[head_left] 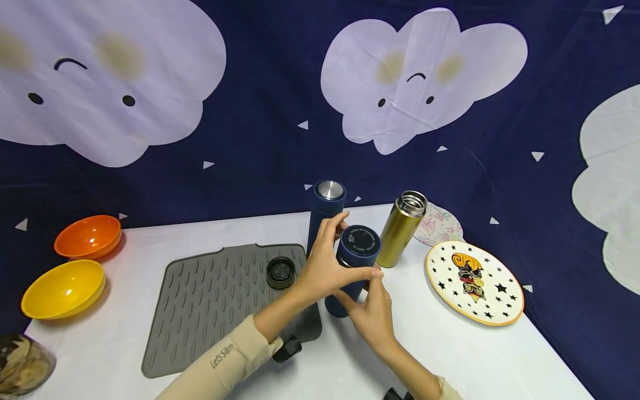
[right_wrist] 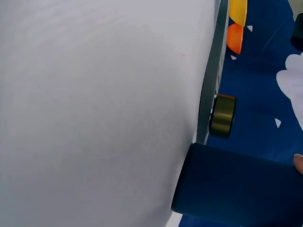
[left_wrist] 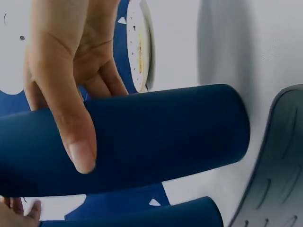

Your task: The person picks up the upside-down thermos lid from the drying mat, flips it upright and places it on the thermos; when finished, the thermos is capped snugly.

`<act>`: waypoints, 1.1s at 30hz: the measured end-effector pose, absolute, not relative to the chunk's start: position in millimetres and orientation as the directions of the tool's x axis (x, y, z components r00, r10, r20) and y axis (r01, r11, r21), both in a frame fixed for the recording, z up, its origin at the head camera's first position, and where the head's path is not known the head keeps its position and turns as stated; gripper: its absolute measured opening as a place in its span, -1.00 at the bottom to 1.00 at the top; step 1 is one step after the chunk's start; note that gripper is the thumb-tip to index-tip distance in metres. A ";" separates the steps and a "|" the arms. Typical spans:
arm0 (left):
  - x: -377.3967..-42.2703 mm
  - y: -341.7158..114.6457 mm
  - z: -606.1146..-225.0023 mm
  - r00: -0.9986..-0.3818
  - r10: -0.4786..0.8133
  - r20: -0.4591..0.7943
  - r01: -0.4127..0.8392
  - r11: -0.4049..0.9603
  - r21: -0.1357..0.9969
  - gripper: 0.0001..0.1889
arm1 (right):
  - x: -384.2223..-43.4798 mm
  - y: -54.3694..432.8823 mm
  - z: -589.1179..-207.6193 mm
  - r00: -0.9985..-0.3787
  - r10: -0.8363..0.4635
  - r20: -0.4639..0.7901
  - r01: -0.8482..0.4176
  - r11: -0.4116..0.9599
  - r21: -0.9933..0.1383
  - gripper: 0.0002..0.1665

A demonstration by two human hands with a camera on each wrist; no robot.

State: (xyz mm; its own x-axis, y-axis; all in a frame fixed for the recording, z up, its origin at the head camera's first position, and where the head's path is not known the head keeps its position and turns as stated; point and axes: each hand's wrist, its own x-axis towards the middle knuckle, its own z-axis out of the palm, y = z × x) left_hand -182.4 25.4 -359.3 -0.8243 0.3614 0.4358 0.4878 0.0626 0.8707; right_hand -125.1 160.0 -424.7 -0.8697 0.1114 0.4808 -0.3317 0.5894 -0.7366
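A dark blue flask point(head_left: 361, 256) stands on the table between my hands, its round black top disc bearing pale print. My left hand point(head_left: 322, 269) holds it near the top, thumb stretched across the front. Lower on its body, my right hand point(head_left: 374, 319) grips it; the left wrist view shows that thumb lying across the blue flask point(left_wrist: 165, 137). Behind the left hand is a second blue flask point(head_left: 326, 208) with a silver-topped lid. A gold flask point(head_left: 400, 230), its steel mouth uncovered, stands to the right. The far-side fingers are partly hidden.
A grey ridged mat point(head_left: 215, 311) lies left, with a loose lid point(head_left: 281, 272) on it, dark inside up. Orange point(head_left: 90, 236) and yellow point(head_left: 65, 289) bowls and a jar point(head_left: 22, 364) are further left. A star-patterned plate point(head_left: 492, 278) and a floral piece point(head_left: 440, 223) lie right.
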 end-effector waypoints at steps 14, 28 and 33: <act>-180.7 31.8 -355.0 -0.829 0.368 0.422 0.434 -0.054 0.899 -0.12 | -126.8 160.3 -425.1 -0.864 0.094 0.495 -0.354 0.586 -0.729 -0.10; -184.7 29.1 -362.1 -0.790 0.450 0.416 0.343 -0.237 0.909 -0.15 | -125.1 160.5 -424.4 -0.887 0.104 0.449 -0.320 0.564 -0.761 -0.10; -182.4 33.4 -359.7 -0.855 0.349 0.384 0.411 0.002 0.912 -0.09 | -124.5 161.1 -425.6 -0.879 0.100 0.466 -0.325 0.588 -0.741 -0.15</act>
State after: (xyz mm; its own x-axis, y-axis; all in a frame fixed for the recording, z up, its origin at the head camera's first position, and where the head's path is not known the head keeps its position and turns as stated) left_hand -182.4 33.4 -359.7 -0.8549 0.3486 0.3843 0.4107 0.0020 0.9118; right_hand -124.5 161.1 -425.6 -0.8792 0.1004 0.4658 -0.3252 0.5880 -0.7406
